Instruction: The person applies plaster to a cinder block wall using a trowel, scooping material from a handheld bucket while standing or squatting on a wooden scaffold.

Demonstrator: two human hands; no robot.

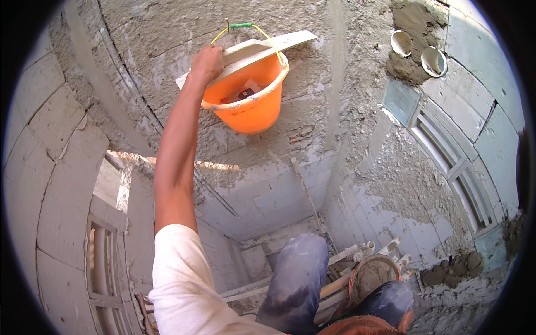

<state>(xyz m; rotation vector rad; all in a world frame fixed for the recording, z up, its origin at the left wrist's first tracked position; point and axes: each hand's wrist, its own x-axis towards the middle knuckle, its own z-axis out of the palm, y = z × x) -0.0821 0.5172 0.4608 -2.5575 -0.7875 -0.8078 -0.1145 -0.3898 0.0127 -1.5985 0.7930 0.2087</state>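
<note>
My left hand [207, 64], its arm stretched up, is closed at the near-left end of a long, pale plastering float [290, 41] with a raised handle strip. The float lies across the top of an orange bucket [248, 114], slanting up to the right. By its yellow bail with a green grip [241, 25], the bucket hangs from a hook on the rough wall. Inside the bucket are a small dark object [245, 93] and some pale scraps that I cannot make out. No part of my right hand can be made out in the picture.
Below my bent knees are planks and poles [335, 286] and a bucket of wet mortar [375, 274]. Two pipe ends [434, 61] stick out of the right wall above a vent frame [438, 137]. A slim batten [304, 184] leans in the far corner.
</note>
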